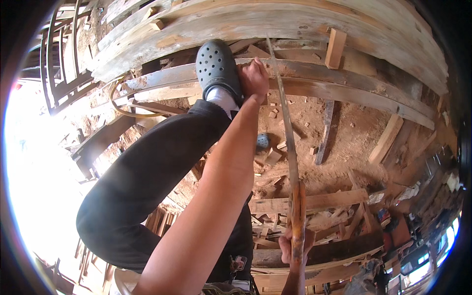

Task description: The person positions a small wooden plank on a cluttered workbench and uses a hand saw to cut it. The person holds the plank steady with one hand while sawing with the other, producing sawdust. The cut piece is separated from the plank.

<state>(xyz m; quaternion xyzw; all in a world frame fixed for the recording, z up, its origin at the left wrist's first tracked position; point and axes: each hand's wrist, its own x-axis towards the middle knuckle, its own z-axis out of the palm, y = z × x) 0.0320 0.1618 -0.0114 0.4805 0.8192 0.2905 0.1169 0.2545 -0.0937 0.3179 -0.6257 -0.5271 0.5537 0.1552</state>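
Observation:
My right hand point(296, 244) is closed around the worn orange-brown wooden handle point(298, 211) of a handsaw. Its long narrow blade point(286, 118) stretches away from me, and the tip reaches past the bench beam. Just left of the blade, my left hand point(254, 78) is closed at the beam, apparently on a piece of wood point(266, 100) that the fingers mostly hide. Against that hand stands my left foot in a grey perforated clog point(215, 64), resting on the beam point(169, 77). Whether the saw teeth touch the wood cannot be made out.
Thick planks point(236, 24) lie across the far side, with an upright wood block point(336, 48) at right. Below, another clog point(263, 141) shows among offcuts on the sawdust-covered floor point(354, 135). A yellow hoop point(114, 101) hangs at left; timber point(314, 200) lies nearer.

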